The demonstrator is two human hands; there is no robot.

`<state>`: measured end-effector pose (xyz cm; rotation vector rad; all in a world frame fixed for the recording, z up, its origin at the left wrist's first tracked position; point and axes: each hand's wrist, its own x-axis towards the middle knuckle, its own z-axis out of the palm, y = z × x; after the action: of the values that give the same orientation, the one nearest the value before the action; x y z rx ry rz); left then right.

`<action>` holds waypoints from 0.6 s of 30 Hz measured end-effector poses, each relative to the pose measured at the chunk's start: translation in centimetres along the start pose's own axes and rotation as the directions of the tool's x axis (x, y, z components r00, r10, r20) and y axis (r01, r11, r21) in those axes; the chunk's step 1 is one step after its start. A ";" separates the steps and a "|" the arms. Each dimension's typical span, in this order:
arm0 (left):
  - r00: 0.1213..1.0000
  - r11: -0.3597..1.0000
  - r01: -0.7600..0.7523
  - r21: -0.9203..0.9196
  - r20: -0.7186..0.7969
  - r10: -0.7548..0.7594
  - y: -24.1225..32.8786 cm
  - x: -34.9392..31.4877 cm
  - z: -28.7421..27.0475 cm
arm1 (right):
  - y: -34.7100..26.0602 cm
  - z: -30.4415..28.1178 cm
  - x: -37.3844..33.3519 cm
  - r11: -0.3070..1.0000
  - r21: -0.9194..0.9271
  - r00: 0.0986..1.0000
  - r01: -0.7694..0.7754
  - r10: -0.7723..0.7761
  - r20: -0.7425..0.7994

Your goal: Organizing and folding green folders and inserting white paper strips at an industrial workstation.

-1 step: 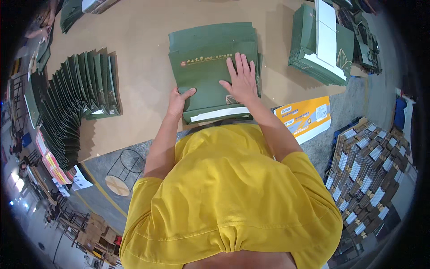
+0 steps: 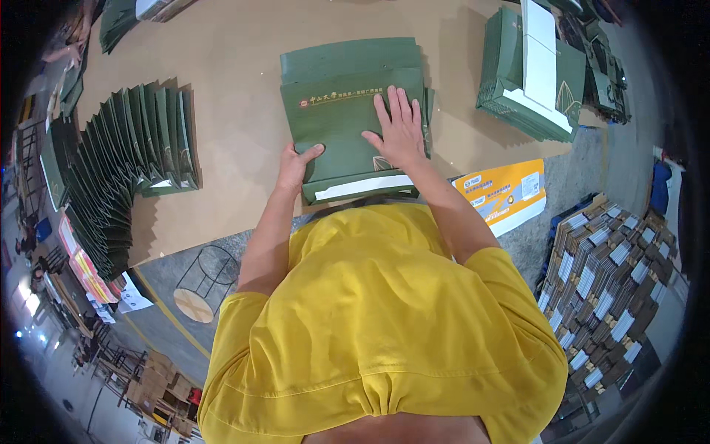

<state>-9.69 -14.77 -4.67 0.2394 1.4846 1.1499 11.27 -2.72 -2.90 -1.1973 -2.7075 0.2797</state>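
Note:
A pile of flattened green paper bags point(image 2: 347, 127) with gold print lies in front of me, a white strip showing along its near edge. At its left edge my left hand point(image 2: 297, 164) grips the bags, thumb on top and the other fingers out of sight beside or under them. My right hand point(image 2: 401, 133) rests flat on the right part of the top bag, fingers stretched out and thumb apart. The upper bags sit a little out of line with those beneath, whose edges show at the far and right sides.
To the left, a curved fanned row of green bags point(image 2: 140, 140) stands on the brown table point(image 2: 237, 133). A stack of green bags point(image 2: 503, 66) with a white strip is at the far right. An orange-and-white printed sheet point(image 2: 510, 191) hangs near the table's right edge. A round-seated stool point(image 2: 194, 305) and piled bundles point(image 2: 606, 296) stand below.

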 end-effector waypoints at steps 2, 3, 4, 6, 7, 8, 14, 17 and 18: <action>0.999 0.999 -0.035 0.020 -0.020 0.035 0.2 -0.5 0.4 | 0.3 0.6 0.2 1.000 -0.008 0.997 -0.013 0.013 0.071; 0.996 0.997 -0.071 0.041 -0.042 0.072 0.3 -0.8 0.5 | 0.2 0.6 0.3 1.000 -0.022 0.994 -0.012 0.014 0.112; 0.996 0.997 -0.073 0.036 -0.051 0.074 0.3 -0.4 0.2 | 0.2 0.7 0.4 0.999 -0.035 0.988 -0.010 0.015 0.153; 0.996 0.824 -0.071 0.561 -0.011 0.094 0.5 0.5 -0.8 | 0.3 0.8 0.7 0.999 -0.043 0.985 -0.002 0.010 0.172; 0.996 0.825 -0.062 0.562 -0.016 0.086 1.5 -0.6 0.3 | 0.3 0.9 0.6 0.998 -0.054 0.981 -0.015 0.025 0.191; 0.977 0.613 -0.046 0.789 -0.092 0.191 2.3 -1.8 2.1 | 0.4 1.1 0.4 0.999 -0.049 0.980 -0.016 0.025 0.199; 0.772 0.029 -0.367 0.930 0.287 0.568 2.2 -7.2 6.8 | 0.4 1.2 0.7 0.997 -0.078 0.978 -0.010 0.026 0.208; 0.748 -0.103 -0.502 0.859 0.491 0.445 0.7 -5.7 7.7 | 0.4 1.2 0.8 0.999 -0.038 0.971 -0.020 0.028 0.238; 0.749 -0.155 -0.484 0.861 0.499 0.435 -0.1 -4.6 7.7 | 0.3 1.1 0.8 0.999 -0.039 0.969 -0.022 0.031 0.244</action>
<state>-1.82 -14.16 -0.53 1.9952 2.0076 0.2798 10.72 -2.04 -4.02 -1.2870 -2.9184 0.4099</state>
